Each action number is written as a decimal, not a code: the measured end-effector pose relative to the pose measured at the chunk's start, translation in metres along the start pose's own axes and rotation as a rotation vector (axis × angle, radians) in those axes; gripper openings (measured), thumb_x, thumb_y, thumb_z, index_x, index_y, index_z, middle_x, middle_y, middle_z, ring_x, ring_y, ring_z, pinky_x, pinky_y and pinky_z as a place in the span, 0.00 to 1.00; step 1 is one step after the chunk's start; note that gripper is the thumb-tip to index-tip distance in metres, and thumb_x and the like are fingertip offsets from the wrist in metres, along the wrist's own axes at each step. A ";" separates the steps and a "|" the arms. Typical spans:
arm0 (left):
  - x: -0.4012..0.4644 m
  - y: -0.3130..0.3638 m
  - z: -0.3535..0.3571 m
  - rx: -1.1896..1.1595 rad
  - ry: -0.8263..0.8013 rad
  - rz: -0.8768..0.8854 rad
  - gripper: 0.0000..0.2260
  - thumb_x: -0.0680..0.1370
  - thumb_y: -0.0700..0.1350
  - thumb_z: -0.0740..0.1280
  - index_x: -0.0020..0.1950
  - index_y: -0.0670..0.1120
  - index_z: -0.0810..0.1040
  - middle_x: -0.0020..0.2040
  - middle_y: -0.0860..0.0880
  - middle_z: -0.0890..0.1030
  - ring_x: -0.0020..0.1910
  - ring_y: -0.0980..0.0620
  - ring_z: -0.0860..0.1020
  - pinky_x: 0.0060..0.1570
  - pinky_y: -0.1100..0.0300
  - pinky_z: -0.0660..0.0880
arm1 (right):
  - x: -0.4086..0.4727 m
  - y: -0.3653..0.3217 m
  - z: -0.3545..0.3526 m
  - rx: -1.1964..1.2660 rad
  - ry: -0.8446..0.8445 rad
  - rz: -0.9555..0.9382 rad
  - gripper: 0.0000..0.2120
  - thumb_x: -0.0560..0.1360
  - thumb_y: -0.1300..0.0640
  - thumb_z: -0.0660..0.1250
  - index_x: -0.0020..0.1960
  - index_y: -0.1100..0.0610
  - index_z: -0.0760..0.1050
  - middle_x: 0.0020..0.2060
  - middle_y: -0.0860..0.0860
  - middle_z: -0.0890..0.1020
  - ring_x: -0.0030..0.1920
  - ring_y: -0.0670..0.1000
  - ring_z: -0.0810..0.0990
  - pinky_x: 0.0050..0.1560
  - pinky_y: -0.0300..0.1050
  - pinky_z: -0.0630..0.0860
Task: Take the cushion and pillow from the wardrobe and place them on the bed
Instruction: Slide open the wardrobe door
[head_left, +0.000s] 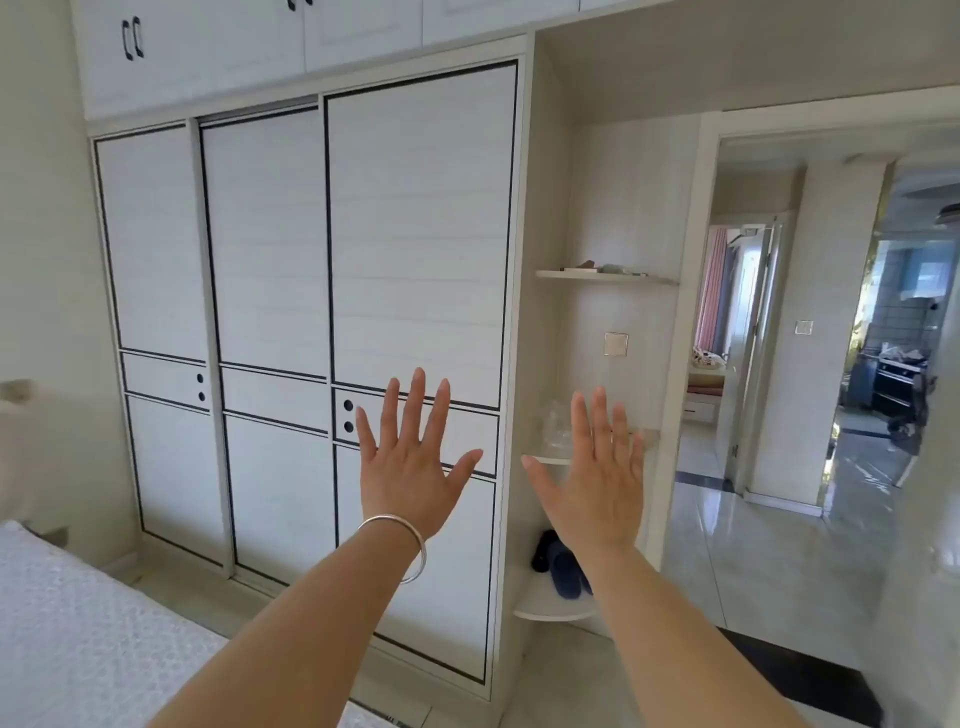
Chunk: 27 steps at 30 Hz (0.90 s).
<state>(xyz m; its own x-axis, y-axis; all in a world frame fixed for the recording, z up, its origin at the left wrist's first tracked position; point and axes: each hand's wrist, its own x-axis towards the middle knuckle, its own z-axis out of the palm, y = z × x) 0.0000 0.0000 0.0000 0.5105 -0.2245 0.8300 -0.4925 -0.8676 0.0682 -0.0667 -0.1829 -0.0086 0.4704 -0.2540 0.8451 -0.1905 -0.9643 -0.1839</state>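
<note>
White wooden wardrobe (311, 312) doors are shut in front of you. Your left hand (410, 462) and right hand (597, 467) are spread wide, each grip open and holding nothing.

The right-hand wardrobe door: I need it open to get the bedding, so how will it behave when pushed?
The right-hand wardrobe door probably slides sideways rather than swinging: it overlaps the middle door and shows no handle. Being a tall, flat panel, it likely feels stiff and fairly heavy. Its smooth face may be slippery for the open left hand; the two dark recesses likely offer better purchase.
</note>
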 end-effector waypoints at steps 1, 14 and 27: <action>0.005 -0.002 0.009 -0.009 -0.019 -0.026 0.34 0.75 0.68 0.44 0.76 0.56 0.35 0.78 0.50 0.44 0.76 0.47 0.42 0.72 0.40 0.43 | 0.005 0.001 0.007 0.012 -0.015 0.003 0.40 0.72 0.32 0.49 0.76 0.52 0.42 0.76 0.52 0.47 0.75 0.51 0.42 0.72 0.52 0.39; 0.134 -0.030 0.204 0.071 0.011 0.085 0.33 0.77 0.65 0.47 0.77 0.53 0.43 0.78 0.49 0.50 0.76 0.45 0.48 0.70 0.39 0.46 | 0.128 0.032 0.198 -0.021 -0.101 -0.046 0.39 0.73 0.34 0.51 0.76 0.53 0.45 0.76 0.52 0.52 0.75 0.53 0.47 0.72 0.52 0.44; 0.252 -0.029 0.371 0.139 -0.013 0.091 0.31 0.77 0.61 0.49 0.77 0.54 0.42 0.78 0.49 0.49 0.76 0.44 0.49 0.70 0.39 0.47 | 0.250 0.098 0.355 -0.009 -0.177 -0.126 0.35 0.75 0.37 0.45 0.76 0.53 0.46 0.76 0.51 0.49 0.75 0.52 0.44 0.72 0.51 0.42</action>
<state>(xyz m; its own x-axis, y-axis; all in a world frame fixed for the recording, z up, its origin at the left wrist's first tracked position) 0.4045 -0.1961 0.0015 0.4782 -0.3099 0.8217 -0.4354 -0.8962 -0.0846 0.3381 -0.3676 0.0058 0.6346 -0.1414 0.7598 -0.1282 -0.9888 -0.0769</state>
